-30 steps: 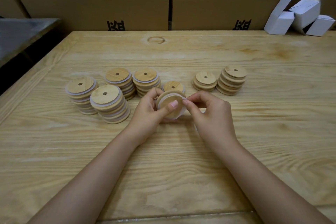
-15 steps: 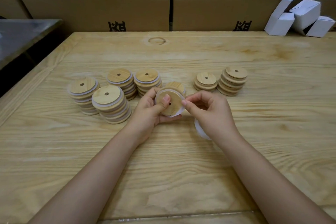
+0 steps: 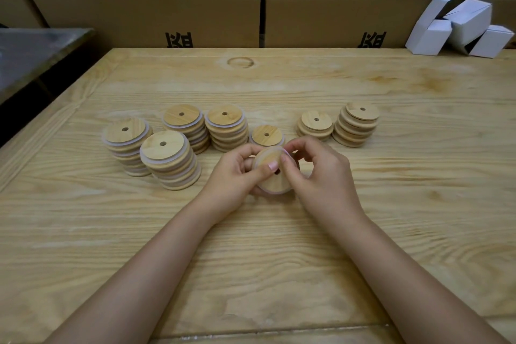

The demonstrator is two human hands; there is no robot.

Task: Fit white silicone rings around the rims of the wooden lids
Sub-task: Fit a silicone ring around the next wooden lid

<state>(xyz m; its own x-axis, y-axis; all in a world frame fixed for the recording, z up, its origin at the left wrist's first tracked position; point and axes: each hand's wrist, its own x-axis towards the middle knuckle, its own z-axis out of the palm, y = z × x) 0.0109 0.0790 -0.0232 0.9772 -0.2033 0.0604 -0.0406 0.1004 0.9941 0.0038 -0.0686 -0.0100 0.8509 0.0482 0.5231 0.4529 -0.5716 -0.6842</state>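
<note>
A round wooden lid [image 3: 275, 180] with a small centre hole is held tilted just above the table, between both hands. A white silicone ring [image 3: 282, 150] runs around its upper rim. My left hand [image 3: 237, 176] grips the lid from the left, thumb across its face. My right hand [image 3: 321, 173] pinches the ring at the lid's top right edge. Left of my hands stand several stacks of lids with white rings [image 3: 169, 160], and a single ringed lid [image 3: 266, 135] lies just behind. Two stacks of bare lids [image 3: 358, 124] stand to the right.
The work lies on a pale wooden table [image 3: 391, 204]. Brown cardboard boxes [image 3: 335, 17] line the wall behind it. Folded white cartons [image 3: 460, 28] lie at the back right corner. A dark metal surface [image 3: 33, 56] sits beyond the table's left edge.
My right hand has come back onto the lid and now pinches the ring at its top edge. The lid has dropped slightly lower and tilted flatter in my left hand.
</note>
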